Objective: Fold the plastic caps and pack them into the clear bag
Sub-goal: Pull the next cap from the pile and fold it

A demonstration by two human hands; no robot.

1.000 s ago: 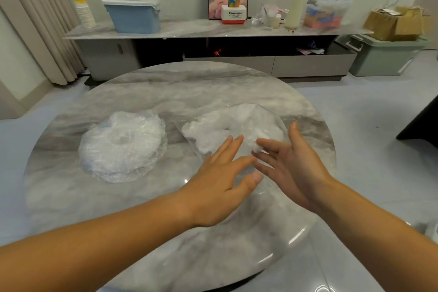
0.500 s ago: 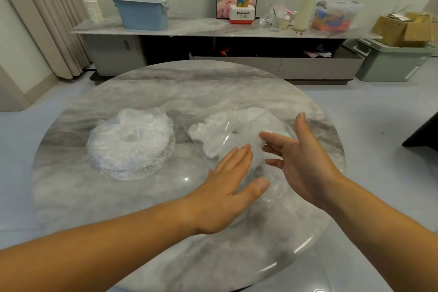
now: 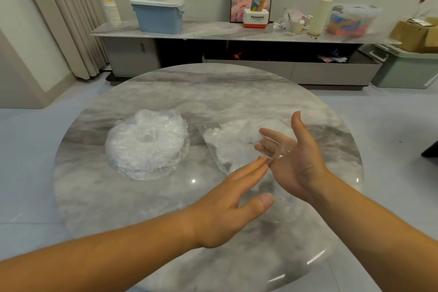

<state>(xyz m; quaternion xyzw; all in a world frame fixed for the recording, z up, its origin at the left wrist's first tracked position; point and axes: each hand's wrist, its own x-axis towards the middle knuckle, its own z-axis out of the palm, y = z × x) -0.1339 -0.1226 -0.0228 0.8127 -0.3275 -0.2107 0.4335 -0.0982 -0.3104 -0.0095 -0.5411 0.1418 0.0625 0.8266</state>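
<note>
one view on record, head-worn and wide-angle. it looks forward and down from the near side of the round marble table point(image 3: 147, 208), close in, the tabletop filling most of the frame. the aim centres roughly on the clear bag point(image 3: 232, 147). it faces the long sideboard point(image 3: 213, 32) against the far wall. the right margin appears smeared.

"Panasonic" on red-and-white box point(image 3: 257, 18)

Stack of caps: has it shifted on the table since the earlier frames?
No. The stack of plastic caps sits by the same dark vein of the table, same gap to the clear bag.
</note>
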